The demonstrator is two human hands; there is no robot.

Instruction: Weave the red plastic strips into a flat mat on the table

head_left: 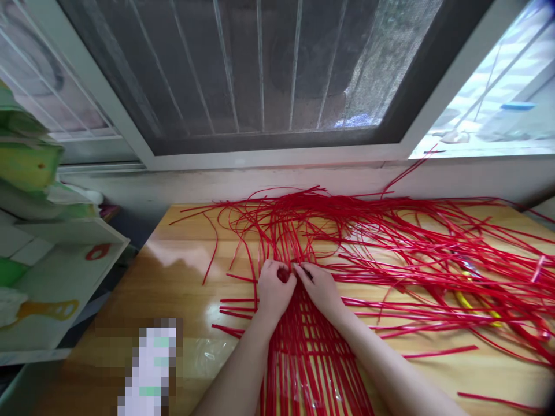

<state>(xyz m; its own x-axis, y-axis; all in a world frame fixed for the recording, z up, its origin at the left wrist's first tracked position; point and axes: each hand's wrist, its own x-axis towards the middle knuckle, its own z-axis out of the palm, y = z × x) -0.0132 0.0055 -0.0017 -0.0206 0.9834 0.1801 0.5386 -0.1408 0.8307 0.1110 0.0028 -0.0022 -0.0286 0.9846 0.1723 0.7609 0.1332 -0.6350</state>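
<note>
A woven mat of red plastic strips (pixel 310 352) lies on the wooden table (pixel 173 277) in front of me, its loose ends fanning out toward the window. My left hand (pixel 274 289) rests on the weave's far edge with fingers curled, pinching red strips. My right hand (pixel 318 287) sits just beside it, fingers closed on a strip at the same spot. The two hands almost touch. A big tangle of loose red strips (pixel 390 242) spreads over the far and right parts of the table.
Yellow-handled scissors (pixel 472 303) lie under the strips at the right. A clear plastic wrapper (pixel 208 352) lies near the front left. A white and green shelf (pixel 47 260) stands left of the table. A window with a screen (pixel 260 75) runs behind.
</note>
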